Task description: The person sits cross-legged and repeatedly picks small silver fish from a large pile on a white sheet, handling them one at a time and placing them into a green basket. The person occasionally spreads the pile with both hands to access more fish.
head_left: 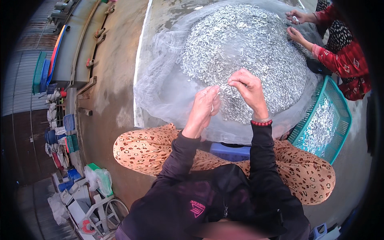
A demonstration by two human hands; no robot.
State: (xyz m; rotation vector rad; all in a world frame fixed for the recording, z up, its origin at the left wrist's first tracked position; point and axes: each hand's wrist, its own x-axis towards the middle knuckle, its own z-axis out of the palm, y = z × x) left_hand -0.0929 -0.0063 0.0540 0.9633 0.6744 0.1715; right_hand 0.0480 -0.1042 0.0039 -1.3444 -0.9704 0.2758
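Dark long-sleeved jacket with a pink mark point(218, 188) lies nearest; beyond it, the left hand point(205, 105) pinches a small curled silvery-white piece point(223, 87). Beside it, the right hand point(248, 88), wearing a red beaded bracelet point(262, 123), has thumb and forefinger closed on that piece, before a broad heap of similar pieces point(244, 48) on translucent mesh netting point(158, 78). Farther right stands a teal openwork plastic basket point(340, 108) holding more, near a co-worker's hands point(297, 35).
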